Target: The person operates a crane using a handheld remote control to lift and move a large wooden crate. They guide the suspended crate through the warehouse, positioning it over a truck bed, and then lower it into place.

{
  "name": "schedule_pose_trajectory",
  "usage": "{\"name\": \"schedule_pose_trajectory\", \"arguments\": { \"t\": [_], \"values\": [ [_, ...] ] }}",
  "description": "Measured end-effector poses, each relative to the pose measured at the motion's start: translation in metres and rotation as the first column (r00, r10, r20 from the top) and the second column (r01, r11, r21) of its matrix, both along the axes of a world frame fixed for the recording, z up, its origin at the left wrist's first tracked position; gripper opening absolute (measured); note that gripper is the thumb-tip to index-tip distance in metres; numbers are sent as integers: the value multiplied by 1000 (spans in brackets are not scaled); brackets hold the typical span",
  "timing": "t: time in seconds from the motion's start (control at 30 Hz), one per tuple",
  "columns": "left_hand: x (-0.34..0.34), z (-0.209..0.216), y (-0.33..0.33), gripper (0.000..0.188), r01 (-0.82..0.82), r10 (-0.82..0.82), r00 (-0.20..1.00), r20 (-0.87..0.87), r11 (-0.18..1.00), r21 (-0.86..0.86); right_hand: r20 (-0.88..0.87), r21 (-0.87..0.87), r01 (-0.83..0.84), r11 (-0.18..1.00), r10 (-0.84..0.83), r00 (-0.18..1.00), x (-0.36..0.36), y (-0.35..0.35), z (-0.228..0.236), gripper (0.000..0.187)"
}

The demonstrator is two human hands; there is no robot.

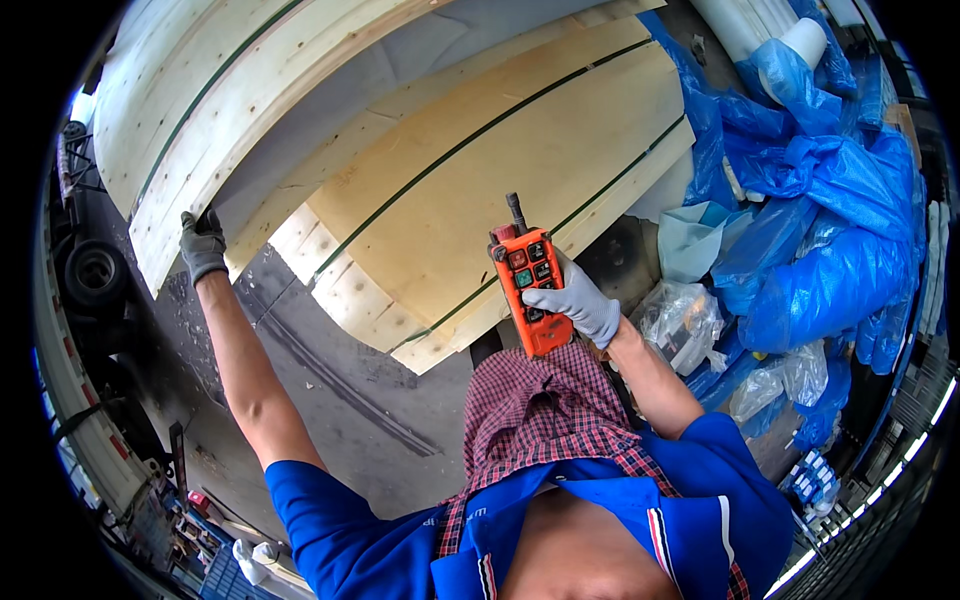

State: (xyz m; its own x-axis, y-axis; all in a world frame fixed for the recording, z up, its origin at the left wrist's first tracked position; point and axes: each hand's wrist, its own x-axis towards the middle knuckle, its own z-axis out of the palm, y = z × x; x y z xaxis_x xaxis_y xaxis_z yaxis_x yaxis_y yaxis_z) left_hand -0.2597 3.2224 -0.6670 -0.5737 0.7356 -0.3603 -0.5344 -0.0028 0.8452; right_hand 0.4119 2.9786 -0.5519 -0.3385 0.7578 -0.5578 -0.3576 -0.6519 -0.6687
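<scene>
My right hand, in a light grey glove, is wrapped round an orange crane remote control. The remote has several buttons and a short black antenna. My thumb lies across its lower buttons. Off to the left, my left hand in a darker grey glove grips the near edge of a strapped plywood bundle, thumb on the outer side; the other fingers are partly hidden. This bundle looks raised above a second plywood bundle, which has dark green straps across it.
Blue plastic sheeting and clear plastic bags are heaped on the right, with white rolls behind. A black tyre is at the far left. Grey concrete floor lies between me and the bundles.
</scene>
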Motion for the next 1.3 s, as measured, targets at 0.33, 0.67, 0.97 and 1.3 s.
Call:
{"name": "schedule_pose_trajectory", "arguments": {
  "t": [0.33, 0.67, 0.97, 1.3],
  "values": [
    [-17, -4, 7, 16, 4, -4, 1000, -4, 1000, 3, -122, 28, 12, 1000, -9, 992, 5, -2, -10, 56],
    [-7, -17, 1, 19, -2, 4, 995, 96, 1000, -25, -252, -40, 108, 993, -115, 961, 5, -1, -3, 55],
    [-11, -17, -9, 19, -19, 21, 999, 47, 999, -51, -257, 4, 69, 998, -66, 964, 10, 16, 1, 57],
    [-16, -13, -11, 20, -37, 44, 996, 81, 996, -83, -227, -38, 101, 994, -107, 968, 11, 22, -4, 51]
  ]
}}
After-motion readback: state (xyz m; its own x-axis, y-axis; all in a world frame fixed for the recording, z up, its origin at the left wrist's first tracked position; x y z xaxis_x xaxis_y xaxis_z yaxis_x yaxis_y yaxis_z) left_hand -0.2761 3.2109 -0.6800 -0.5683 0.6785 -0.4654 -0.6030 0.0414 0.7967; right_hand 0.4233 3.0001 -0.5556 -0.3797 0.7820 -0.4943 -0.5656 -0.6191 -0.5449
